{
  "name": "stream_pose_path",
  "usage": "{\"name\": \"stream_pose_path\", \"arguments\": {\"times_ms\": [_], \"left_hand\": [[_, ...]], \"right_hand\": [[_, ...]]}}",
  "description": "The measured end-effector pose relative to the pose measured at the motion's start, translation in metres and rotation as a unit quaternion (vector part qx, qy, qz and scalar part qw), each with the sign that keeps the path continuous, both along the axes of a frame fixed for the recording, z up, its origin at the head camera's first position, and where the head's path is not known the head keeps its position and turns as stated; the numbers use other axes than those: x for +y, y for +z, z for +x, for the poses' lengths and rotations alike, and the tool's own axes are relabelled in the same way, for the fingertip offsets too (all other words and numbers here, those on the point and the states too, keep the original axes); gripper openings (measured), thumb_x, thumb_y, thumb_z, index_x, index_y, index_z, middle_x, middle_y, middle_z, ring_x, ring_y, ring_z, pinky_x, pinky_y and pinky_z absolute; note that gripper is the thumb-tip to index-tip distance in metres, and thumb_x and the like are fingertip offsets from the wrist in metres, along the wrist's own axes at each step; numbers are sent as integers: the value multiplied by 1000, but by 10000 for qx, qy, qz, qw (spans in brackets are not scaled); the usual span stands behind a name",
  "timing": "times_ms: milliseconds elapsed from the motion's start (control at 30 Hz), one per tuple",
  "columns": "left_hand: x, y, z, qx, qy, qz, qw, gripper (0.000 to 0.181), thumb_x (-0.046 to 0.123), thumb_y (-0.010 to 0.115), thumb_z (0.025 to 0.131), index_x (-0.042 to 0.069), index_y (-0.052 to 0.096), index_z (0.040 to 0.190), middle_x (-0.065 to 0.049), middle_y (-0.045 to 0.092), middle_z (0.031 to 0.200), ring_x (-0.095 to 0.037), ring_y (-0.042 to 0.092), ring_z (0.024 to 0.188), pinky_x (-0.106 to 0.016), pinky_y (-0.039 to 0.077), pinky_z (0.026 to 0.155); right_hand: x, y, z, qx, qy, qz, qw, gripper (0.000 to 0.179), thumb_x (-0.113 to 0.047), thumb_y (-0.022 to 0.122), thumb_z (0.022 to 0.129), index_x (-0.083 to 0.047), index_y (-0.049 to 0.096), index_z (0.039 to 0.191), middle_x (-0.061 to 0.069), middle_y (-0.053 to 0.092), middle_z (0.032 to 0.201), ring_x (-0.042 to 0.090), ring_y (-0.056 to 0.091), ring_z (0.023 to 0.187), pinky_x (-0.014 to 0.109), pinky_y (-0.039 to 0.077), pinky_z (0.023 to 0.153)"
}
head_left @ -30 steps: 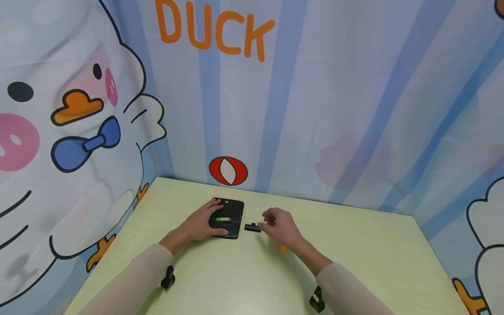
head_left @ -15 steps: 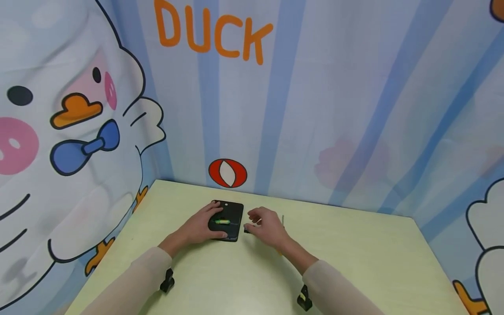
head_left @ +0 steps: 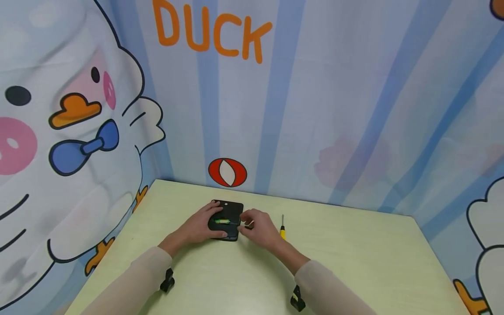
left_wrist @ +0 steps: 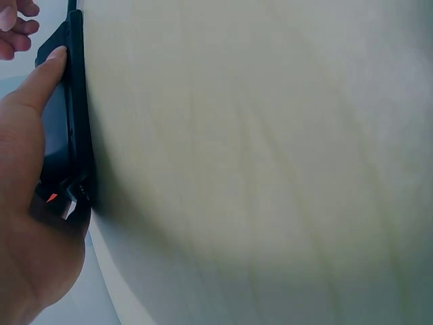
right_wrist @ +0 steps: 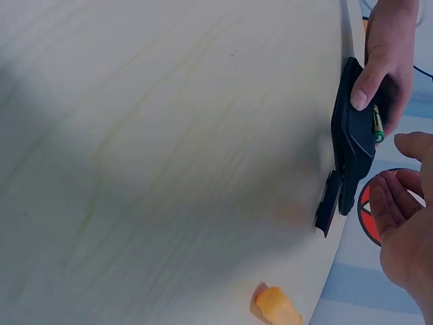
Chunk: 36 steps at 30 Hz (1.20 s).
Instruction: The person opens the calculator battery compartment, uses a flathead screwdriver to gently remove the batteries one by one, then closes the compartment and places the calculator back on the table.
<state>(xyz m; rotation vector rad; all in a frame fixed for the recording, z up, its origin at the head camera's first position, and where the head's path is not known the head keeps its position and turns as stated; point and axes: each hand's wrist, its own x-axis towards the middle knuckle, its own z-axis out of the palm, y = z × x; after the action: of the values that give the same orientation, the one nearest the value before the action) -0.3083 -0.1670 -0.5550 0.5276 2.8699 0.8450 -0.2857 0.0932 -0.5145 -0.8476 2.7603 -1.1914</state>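
Observation:
A flat black device (head_left: 233, 210) lies near the back of the table with a small green battery (head_left: 222, 222) in its face. My left hand (head_left: 198, 225) grips it from the left side, thumb on the near edge and fingers across the far part. Over its right edge hovers my right hand (head_left: 260, 229), thumb held out and fingers loosely bent. Nothing shows between them in the right wrist view. A small black cover (right_wrist: 328, 203) lies against the device's right side in that view; in the head view my right hand mostly hides it.
A screwdriver (head_left: 282, 232) with a yellow and black handle lies to the right of my right hand. The pale table (head_left: 354, 253) ends at a printed duck curtain (head_left: 354, 109) behind and on the left.
My right hand has moved left, past the small black cover, to the device's right edge. The screwdriver has come into fuller view. My left hand keeps its hold.

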Motion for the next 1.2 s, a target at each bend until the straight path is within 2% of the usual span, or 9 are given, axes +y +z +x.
{"name": "stream_pose_path", "arguments": {"times_ms": [300,600,1033,1200], "left_hand": [[-1,4,2,75,-33,-72,9999,98,62,82,86,8,47,160,-13,32,172,-37,24,160,-59,32,123],[-1,1,1,151,-130,-67,9998,99,63,81,86,7,46,160,-13,32,172,-37,22,160,-58,33,123],[-2,2,0,273,-239,-32,9993,97,59,82,87,4,47,159,-17,32,170,-39,24,159,-59,34,122],[-2,2,2,311,-268,12,9992,92,52,83,89,2,48,158,-18,33,170,-40,25,159,-58,34,122]], "right_hand": [[-11,-7,0,257,82,17,9996,34,-15,77,99,3,70,127,15,71,115,28,70,101,37,62,88],[-26,-8,-1,560,-7,395,9977,28,-16,80,97,-2,72,120,9,69,112,20,68,97,31,59,87],[-41,-7,-4,995,50,948,9905,28,-17,79,97,-3,74,120,10,65,117,27,59,114,41,53,104],[-48,-8,-5,1069,60,1107,9881,24,-17,79,97,-4,74,117,9,64,116,27,58,114,41,53,105]]}}
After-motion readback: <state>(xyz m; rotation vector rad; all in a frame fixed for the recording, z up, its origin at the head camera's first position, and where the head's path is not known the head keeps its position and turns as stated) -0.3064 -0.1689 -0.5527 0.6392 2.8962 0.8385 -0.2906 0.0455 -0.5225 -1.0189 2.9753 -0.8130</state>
